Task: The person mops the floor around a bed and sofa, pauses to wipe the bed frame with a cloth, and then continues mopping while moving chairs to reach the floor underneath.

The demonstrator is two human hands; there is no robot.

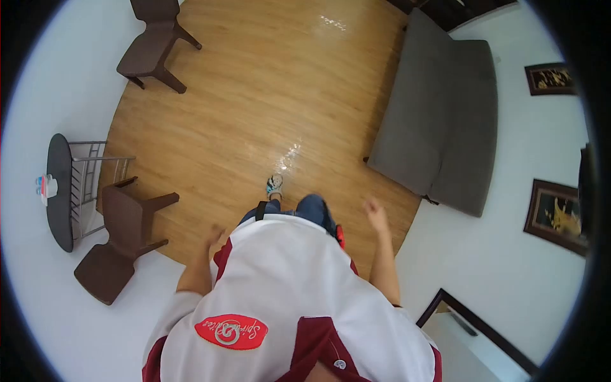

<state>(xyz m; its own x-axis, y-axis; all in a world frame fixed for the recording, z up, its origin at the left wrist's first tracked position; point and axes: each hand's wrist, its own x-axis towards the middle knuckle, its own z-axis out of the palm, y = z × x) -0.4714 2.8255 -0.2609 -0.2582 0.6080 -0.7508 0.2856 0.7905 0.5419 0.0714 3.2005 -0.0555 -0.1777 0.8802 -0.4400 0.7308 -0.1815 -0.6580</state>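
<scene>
Person (286,267), left hand (216,235) nearest brown chair (124,219), right hand (375,211) nearest grey sofa (439,114), fingers too blurred to tell their spread

A wood-toned floor (267,83) spans the frame's centre, bearing one brown chair (149,52) upper left, another chair (126,223) lower left, a grey sofa (439,121) upper right, and, at left, an oval-topped table (60,219) with small, indistinct items (48,187) on it

Sofa (442,121) stood upper right, framed pictures (552,215) on the wall (517,137) to its right. One chair (149,52) upper left; surface (60,207) at left edge, second chair (121,223) beside it. Left hand (216,235) and right hand (375,209) flanked the torso (280,280).
</scene>
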